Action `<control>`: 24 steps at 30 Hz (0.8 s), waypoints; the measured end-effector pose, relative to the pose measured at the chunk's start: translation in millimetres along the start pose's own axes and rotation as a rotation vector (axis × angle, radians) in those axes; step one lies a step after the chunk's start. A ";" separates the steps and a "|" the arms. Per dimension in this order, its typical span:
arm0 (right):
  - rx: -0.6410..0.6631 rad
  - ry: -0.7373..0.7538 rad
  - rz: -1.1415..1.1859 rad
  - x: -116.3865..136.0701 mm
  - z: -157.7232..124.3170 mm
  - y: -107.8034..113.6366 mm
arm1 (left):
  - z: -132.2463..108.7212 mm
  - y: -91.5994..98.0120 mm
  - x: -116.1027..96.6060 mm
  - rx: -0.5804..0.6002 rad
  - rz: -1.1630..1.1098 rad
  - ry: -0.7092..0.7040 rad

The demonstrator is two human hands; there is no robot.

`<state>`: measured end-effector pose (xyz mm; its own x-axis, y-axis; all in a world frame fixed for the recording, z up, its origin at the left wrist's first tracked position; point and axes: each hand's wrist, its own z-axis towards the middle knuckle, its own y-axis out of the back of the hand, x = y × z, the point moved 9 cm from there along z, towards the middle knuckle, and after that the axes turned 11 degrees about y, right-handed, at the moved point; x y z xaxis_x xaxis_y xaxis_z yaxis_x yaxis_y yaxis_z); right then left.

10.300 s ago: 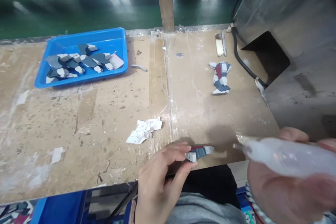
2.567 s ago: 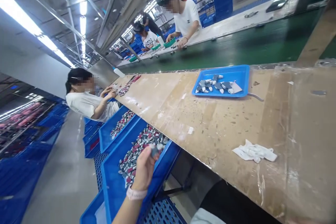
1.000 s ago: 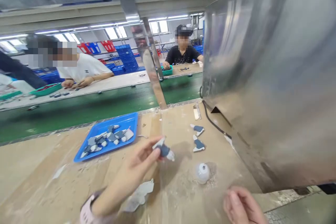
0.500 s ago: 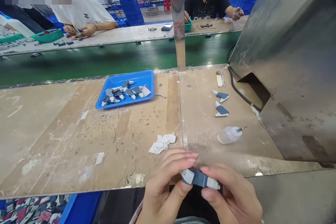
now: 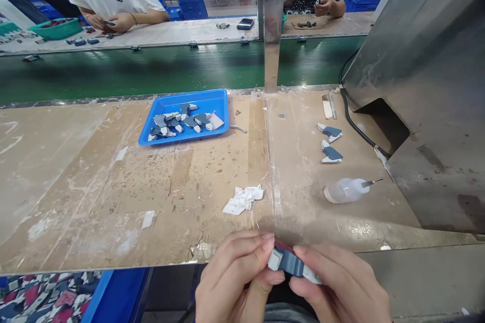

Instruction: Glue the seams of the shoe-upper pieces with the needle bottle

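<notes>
- a small blue-grey part (image 5: 290, 261) is pinched between left hand (image 5: 233, 282) and right hand (image 5: 341, 287) at the bench edge, mostly hidden by fingers
- glue bottle (image 5: 346, 190), crumpled rag (image 5: 243, 199), blue tray (image 5: 185, 133) are seen beyond

Blue tray (image 5: 222, 98) (parts inside), crumpled rag (image 5: 243, 199), glue bottle (image 5: 345, 190) on bench.

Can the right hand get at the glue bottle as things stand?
Probably not at once: the right hand and left hand both grip the toy part. Bare bench lies before the glue bottle.
</notes>
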<state>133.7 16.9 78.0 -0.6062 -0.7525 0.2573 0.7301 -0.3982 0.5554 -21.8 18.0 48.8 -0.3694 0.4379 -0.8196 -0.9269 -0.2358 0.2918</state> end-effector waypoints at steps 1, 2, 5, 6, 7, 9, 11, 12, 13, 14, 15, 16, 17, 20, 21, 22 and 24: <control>-0.016 -0.002 -0.016 0.6 2.2 0.8 | -0.7 0.0 1.1 0.003 0.002 0.021; -0.035 -0.006 -0.022 1.0 4.2 1.6 | -1.3 -0.4 1.7 0.009 0.003 0.036; -0.058 -0.022 0.008 1.2 7.2 0.3 | -1.7 -1.2 0.2 0.015 0.005 0.032; -0.050 -0.025 0.027 1.1 6.5 -1.7 | -1.6 -0.9 -0.4 0.007 0.012 0.023; -0.040 -0.035 0.050 0.1 4.8 -3.9 | -1.5 -0.5 -0.9 -0.002 0.021 0.011; -0.012 -0.062 0.113 -2.8 -1.0 -9.5 | -1.2 -0.5 -1.4 -0.010 0.058 -0.011; 0.013 -0.088 0.171 -5.5 -7.8 -14.9 | -1.0 -2.2 -2.8 -0.001 0.108 -0.045; 0.015 -0.099 0.185 -6.6 -10.9 -16.2 | -0.7 -3.5 -3.7 0.008 0.130 -0.062; 0.012 -0.112 0.188 -8.0 -13.5 -16.8 | -0.1 -5.1 -4.3 0.019 0.152 -0.076; 0.003 -0.120 0.183 -9.0 -15.5 -16.4 | 0.6 -6.6 -5.2 0.027 0.166 -0.092; -0.007 -0.124 0.175 -9.9 -17.0 -15.7 | 1.5 -7.8 -6.4 0.033 0.172 -0.110; -0.013 -0.122 0.171 -10.4 -17.9 -15.1 | 2.5 -8.5 -7.2 0.036 0.171 -0.124; -0.014 -0.120 0.174 -10.9 -18.4 -15.0 | 3.7 -8.9 -7.4 0.040 0.165 -0.131; 0.007 -0.112 0.204 -12.4 -18.7 -16.6 | 6.9 -10.7 -2.8 0.094 0.134 -0.109; 0.006 -0.120 0.216 -13.5 -18.9 -16.7 | 7.4 -12.1 0.1 0.130 0.126 -0.089; -0.002 -0.129 0.222 -14.5 -19.1 -16.1 | 7.2 -13.9 3.0 0.168 0.120 -0.070; -0.028 -0.146 0.206 -15.7 -20.0 -14.3 | 5.9 -15.7 7.9 0.213 0.114 -0.036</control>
<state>139.1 23.9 50.3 -0.4817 -0.7364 0.4751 0.8499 -0.2605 0.4580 -10.6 30.3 40.6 -0.4712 0.4502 -0.7585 -0.8706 -0.0994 0.4819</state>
